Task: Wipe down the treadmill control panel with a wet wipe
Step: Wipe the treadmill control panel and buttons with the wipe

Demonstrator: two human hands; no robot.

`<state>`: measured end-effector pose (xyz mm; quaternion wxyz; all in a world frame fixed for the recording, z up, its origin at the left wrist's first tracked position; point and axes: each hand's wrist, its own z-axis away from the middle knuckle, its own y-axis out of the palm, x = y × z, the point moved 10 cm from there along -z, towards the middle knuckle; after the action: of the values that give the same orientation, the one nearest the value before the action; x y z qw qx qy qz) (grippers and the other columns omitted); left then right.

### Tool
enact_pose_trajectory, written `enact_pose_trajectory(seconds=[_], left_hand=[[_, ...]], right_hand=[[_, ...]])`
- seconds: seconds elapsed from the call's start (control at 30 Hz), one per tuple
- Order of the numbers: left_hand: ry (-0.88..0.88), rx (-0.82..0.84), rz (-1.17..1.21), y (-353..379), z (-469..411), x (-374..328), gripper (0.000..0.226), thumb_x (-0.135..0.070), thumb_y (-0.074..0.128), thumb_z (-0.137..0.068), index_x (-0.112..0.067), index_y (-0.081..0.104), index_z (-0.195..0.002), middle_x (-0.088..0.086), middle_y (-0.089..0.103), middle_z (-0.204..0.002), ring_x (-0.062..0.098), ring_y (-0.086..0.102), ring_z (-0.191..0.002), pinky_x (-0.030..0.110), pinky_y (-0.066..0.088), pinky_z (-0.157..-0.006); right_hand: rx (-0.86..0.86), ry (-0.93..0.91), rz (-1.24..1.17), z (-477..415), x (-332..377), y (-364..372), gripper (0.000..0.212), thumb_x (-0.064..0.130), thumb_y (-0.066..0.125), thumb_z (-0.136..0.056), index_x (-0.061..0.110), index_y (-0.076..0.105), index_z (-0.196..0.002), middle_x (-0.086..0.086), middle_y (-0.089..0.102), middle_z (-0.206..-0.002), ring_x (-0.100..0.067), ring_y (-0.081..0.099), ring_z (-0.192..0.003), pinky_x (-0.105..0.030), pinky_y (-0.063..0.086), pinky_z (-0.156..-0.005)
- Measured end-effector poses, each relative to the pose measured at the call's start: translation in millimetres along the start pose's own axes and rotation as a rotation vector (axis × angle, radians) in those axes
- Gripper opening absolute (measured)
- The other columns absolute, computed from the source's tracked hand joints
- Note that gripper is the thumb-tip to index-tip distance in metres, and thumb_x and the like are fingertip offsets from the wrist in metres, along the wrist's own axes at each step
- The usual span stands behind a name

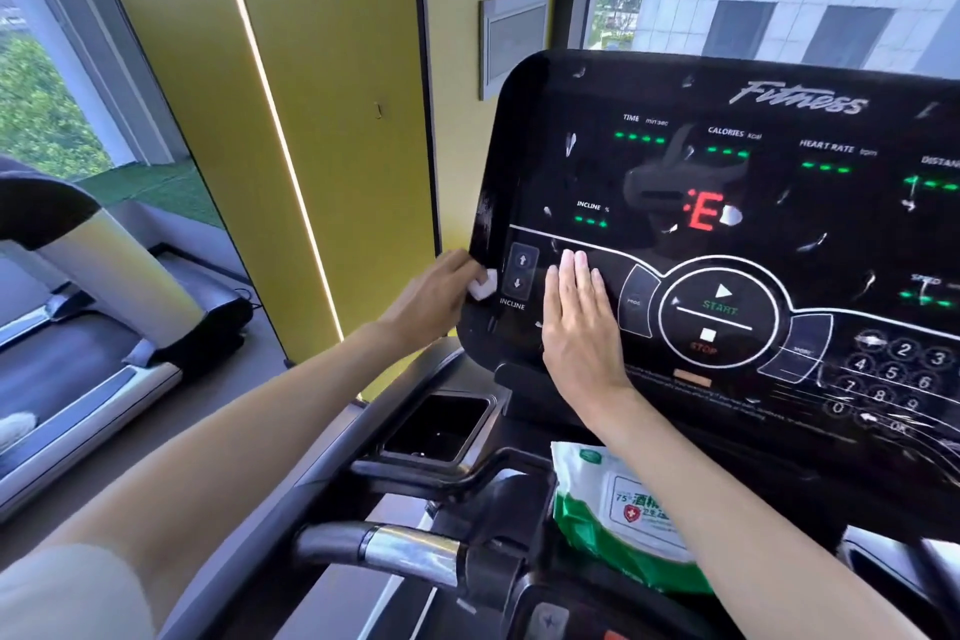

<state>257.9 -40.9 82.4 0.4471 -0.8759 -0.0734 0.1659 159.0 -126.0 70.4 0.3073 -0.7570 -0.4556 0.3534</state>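
The black glossy control panel of the treadmill fills the right half of the head view, with green readouts and a red "E" lit. My left hand grips the panel's left edge and pinches a small white wad of wet wipe against it, beside the incline buttons. My right hand lies flat on the panel, fingers together, just left of the round START/STOP control. Nothing shows under its palm. A green and white pack of wet wipes rests on the console tray below.
A square black cup holder sits below the panel's left corner. A chrome and black handlebar crosses in front. A second treadmill stands to the left by the window. A yellow wall rises behind.
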Motion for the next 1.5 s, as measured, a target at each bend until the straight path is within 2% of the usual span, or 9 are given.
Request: enact_pose_trajectory(seconds=[0.13,0.3,0.4,0.53,0.67,0.93,1.13,1.37,1.5], left_hand=[[-0.094,-0.131,0.014,-12,-12,9,0.030,0.020,0.042,-0.075,0.001,0.056,-0.092,0.015,0.054,-0.094,0.028,0.049,-0.086,0.042,0.046,-0.068],[0.038,0.054,-0.008,30,40,-11,0.033,0.017,0.047,-0.072,-0.007,0.057,-0.092,0.008,0.055,-0.102,0.023,0.050,-0.094,0.043,0.052,-0.063],[-0.044,-0.014,0.040,19,28,-3,0.029,0.017,0.045,-0.075,-0.004,0.057,-0.092,0.009,0.056,-0.100,0.021,0.051,-0.088,0.039,0.050,-0.060],[-0.168,-0.194,0.099,0,10,9,0.026,0.021,0.046,-0.074,0.001,0.056,-0.086,0.011,0.051,-0.084,0.014,0.040,-0.071,0.023,0.035,-0.057],[-0.133,-0.102,0.062,29,48,-1,0.029,0.017,0.047,-0.074,-0.005,0.057,-0.090,0.009,0.054,-0.095,0.021,0.050,-0.076,0.036,0.047,-0.057],[-0.335,-0.234,0.130,13,39,11,0.025,0.017,0.046,-0.077,-0.001,0.059,-0.090,0.012,0.054,-0.090,0.026,0.053,-0.075,0.042,0.047,-0.057],[-0.174,0.021,0.057,63,78,-13,0.033,0.014,0.047,-0.071,-0.008,0.055,-0.094,0.007,0.053,-0.104,0.025,0.053,-0.094,0.042,0.051,-0.069],[-0.580,-0.271,0.213,28,62,13,0.019,0.008,0.044,-0.087,-0.003,0.056,-0.094,0.002,0.050,-0.095,0.015,0.046,-0.076,0.014,0.032,-0.062],[-0.374,-0.124,0.172,51,70,-12,0.027,0.015,0.049,-0.079,-0.004,0.059,-0.094,0.006,0.052,-0.091,0.018,0.049,-0.073,0.020,0.036,-0.061]], right_hand=[[0.005,-0.012,0.016,0,-1,2,0.056,0.012,0.057,-0.089,-0.013,0.036,-0.134,-0.034,0.035,-0.140,-0.044,0.030,-0.133,-0.050,0.031,-0.108],[0.026,-0.027,0.027,0,0,4,0.057,0.015,0.057,-0.089,-0.012,0.036,-0.135,-0.034,0.034,-0.140,-0.044,0.030,-0.134,-0.050,0.031,-0.108],[0.026,-0.028,0.016,0,1,2,0.056,0.016,0.051,-0.090,-0.013,0.034,-0.135,-0.034,0.034,-0.140,-0.045,0.030,-0.134,-0.050,0.031,-0.108],[0.004,-0.029,-0.052,2,2,-3,0.048,0.010,0.026,-0.094,-0.014,0.034,-0.135,-0.035,0.032,-0.141,-0.046,0.029,-0.134,-0.052,0.031,-0.108],[-0.074,-0.018,-0.162,11,0,-12,0.058,0.002,-0.003,-0.094,-0.012,0.032,-0.137,-0.034,0.028,-0.144,-0.044,0.024,-0.136,-0.053,0.028,-0.109],[-0.018,-0.110,-0.213,34,21,-4,0.066,-0.006,0.008,-0.079,-0.007,0.027,-0.142,-0.025,0.023,-0.150,-0.033,0.017,-0.142,-0.047,0.019,-0.114],[0.044,-0.114,-0.200,32,18,6,0.051,0.011,0.032,-0.094,-0.007,0.027,-0.142,-0.024,0.025,-0.149,-0.032,0.020,-0.141,-0.047,0.017,-0.115],[0.103,-0.125,-0.204,32,19,12,0.062,0.029,0.048,-0.092,-0.007,0.031,-0.140,-0.024,0.029,-0.148,-0.032,0.024,-0.140,-0.047,0.023,-0.113],[0.108,-0.130,-0.191,31,18,11,0.062,0.029,0.046,-0.092,-0.007,0.030,-0.140,-0.024,0.028,-0.148,-0.032,0.023,-0.140,-0.047,0.022,-0.114]])
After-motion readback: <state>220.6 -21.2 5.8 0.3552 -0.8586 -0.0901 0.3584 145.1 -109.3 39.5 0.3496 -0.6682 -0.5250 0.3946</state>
